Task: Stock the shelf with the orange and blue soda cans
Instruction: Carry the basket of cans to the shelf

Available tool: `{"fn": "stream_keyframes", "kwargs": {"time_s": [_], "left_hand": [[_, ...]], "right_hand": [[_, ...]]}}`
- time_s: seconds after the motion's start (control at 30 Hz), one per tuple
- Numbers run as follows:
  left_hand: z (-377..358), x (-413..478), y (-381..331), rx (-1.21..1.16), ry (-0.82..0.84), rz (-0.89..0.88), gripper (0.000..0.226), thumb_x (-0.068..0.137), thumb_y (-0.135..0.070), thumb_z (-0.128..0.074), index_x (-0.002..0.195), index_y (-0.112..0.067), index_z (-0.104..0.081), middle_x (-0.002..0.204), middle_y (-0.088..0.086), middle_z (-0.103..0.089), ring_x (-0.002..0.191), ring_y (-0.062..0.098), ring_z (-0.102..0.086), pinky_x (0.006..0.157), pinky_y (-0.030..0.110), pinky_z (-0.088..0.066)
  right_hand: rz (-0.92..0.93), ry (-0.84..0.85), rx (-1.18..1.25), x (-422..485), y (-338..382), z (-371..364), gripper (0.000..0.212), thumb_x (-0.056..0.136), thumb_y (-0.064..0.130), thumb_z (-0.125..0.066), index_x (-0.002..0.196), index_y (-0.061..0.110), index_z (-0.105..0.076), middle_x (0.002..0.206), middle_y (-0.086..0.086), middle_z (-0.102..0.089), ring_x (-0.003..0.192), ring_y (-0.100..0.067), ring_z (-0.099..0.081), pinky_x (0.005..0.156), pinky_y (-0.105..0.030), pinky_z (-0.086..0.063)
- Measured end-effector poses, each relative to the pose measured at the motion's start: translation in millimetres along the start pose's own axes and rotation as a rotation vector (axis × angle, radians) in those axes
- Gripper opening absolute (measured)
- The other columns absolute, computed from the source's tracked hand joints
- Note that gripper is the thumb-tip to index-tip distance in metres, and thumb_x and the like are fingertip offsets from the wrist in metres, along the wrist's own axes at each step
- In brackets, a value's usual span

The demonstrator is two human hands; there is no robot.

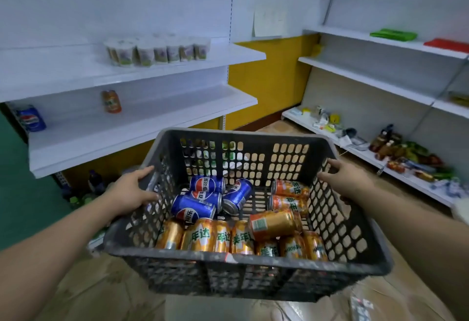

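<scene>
Cans [274, 224] (loose in crate [177, 247]) between left grip [132, 191], right grip [347, 178].

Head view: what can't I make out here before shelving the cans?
All in the head view:
- Orange cans: the near wall of the crate hides the front row's lower halves, so no exact count.
- Bottles under the lowest left shelf: shadowed and blurred.
- Paper on the wall: blurred, unreadable.

- Labels on the cups [157, 51] are blurred.
- The nearest orange cans [203, 237] are partly hidden by the crate [152, 247] rim.
- The red packet [449, 44] is cut off by the right edge.
</scene>
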State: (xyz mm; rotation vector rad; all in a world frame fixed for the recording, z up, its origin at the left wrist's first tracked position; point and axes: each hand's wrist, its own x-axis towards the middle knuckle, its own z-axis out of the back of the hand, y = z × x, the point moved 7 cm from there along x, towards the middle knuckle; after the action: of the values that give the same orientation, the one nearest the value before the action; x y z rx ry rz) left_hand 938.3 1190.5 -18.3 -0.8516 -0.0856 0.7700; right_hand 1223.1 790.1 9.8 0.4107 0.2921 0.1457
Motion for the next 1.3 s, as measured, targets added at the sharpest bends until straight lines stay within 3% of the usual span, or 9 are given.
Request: {"fn": "stream_keyframes", "kwargs": {"time_s": [0.23,0.37,0.47,0.6,0.7,0.9,1.1,1.23,1.3], "left_hand": [[-5,118,-17,0.022,0.045,-0.060,0.085,0.078,-0.010,-0.076,0.148,-0.029,-0.032,0.132,0.014,-0.052,0.078,0.010,-0.056,0.059,0.025,-0.046],[4,199,-16,0.051,0.132,-0.117,0.086,0.078,-0.011,-0.077,0.148,-0.031,-0.031,0.129,0.014,-0.054,0.079,0.015,-0.060,0.057,0.025,-0.047],[16,263,-19,0.096,0.208,-0.190,0.089,0.074,-0.013,-0.080,0.148,-0.030,-0.033,0.126,0.015,-0.059,0.088,0.023,-0.064,0.074,0.034,-0.053],[23,322,-38,0.138,0.267,-0.274,0.089,0.075,-0.013,-0.080,0.149,-0.025,-0.032,0.142,0.014,-0.049,0.116,0.029,-0.056,0.094,0.033,-0.043],[16,355,-56,0.136,0.281,-0.284,0.088,0.076,-0.011,-0.079,0.149,-0.024,-0.032,0.143,0.012,-0.047,0.108,0.024,-0.057,0.089,0.031,-0.046],[-37,413,-74,0.150,0.247,-0.234,0.088,0.075,-0.013,-0.080,0.148,-0.024,-0.033,0.145,0.012,-0.045,0.108,0.025,-0.057,0.090,0.033,-0.046],[-101,457,-85,0.113,0.213,-0.116,0.090,0.076,-0.016,-0.079,0.149,-0.031,-0.030,0.147,0.008,-0.042,0.099,0.020,-0.057,0.083,0.033,-0.049],[-135,506,-91,0.116,0.286,-0.121,0.089,0.078,-0.016,-0.078,0.150,-0.032,-0.028,0.144,0.009,-0.046,0.082,0.022,-0.060,0.067,0.032,-0.051],[-142,524,-93,0.098,0.282,-0.160,0.089,0.079,-0.016,-0.078,0.150,-0.031,-0.028,0.144,0.008,-0.045,0.097,0.023,-0.058,0.081,0.034,-0.051]], "right_hand": [[-0.116,-0.051,0.023,67,29,-4,0.063,0.089,0.048,-0.060,0.144,0.040,-0.033,0.114,-0.008,-0.058,0.076,-0.020,-0.067,0.058,-0.033,-0.060],[-0.231,-0.122,0.048,90,57,-23,0.061,0.089,0.046,-0.060,0.144,0.040,-0.034,0.107,-0.008,-0.058,0.075,-0.020,-0.067,0.055,-0.032,-0.058],[-0.310,-0.161,0.070,100,76,-37,0.061,0.090,0.046,-0.060,0.144,0.039,-0.035,0.116,-0.009,-0.057,0.077,-0.020,-0.065,0.051,-0.030,-0.055],[-0.358,-0.190,0.094,119,94,-38,0.064,0.088,0.048,-0.060,0.146,0.038,-0.034,0.131,-0.010,-0.055,0.085,-0.020,-0.063,0.059,-0.033,-0.053],[-0.379,-0.187,0.083,145,98,-34,0.063,0.089,0.048,-0.059,0.146,0.037,-0.034,0.135,-0.010,-0.054,0.094,-0.022,-0.061,0.064,-0.033,-0.052],[-0.364,-0.178,0.071,238,79,-32,0.064,0.088,0.048,-0.061,0.145,0.039,-0.033,0.125,-0.011,-0.058,0.079,-0.020,-0.064,0.057,-0.034,-0.056],[-0.294,-0.064,0.087,344,50,-37,0.067,0.087,0.049,-0.062,0.146,0.040,-0.032,0.126,-0.010,-0.059,0.094,-0.024,-0.065,0.076,-0.045,-0.059],[-0.343,-0.069,0.126,380,43,-53,0.066,0.087,0.052,-0.059,0.146,0.042,-0.030,0.131,-0.009,-0.058,0.098,-0.025,-0.064,0.080,-0.045,-0.058],[-0.365,-0.106,0.129,386,41,-55,0.065,0.087,0.054,-0.058,0.146,0.044,-0.030,0.134,-0.008,-0.056,0.104,-0.027,-0.063,0.082,-0.045,-0.057]]}}
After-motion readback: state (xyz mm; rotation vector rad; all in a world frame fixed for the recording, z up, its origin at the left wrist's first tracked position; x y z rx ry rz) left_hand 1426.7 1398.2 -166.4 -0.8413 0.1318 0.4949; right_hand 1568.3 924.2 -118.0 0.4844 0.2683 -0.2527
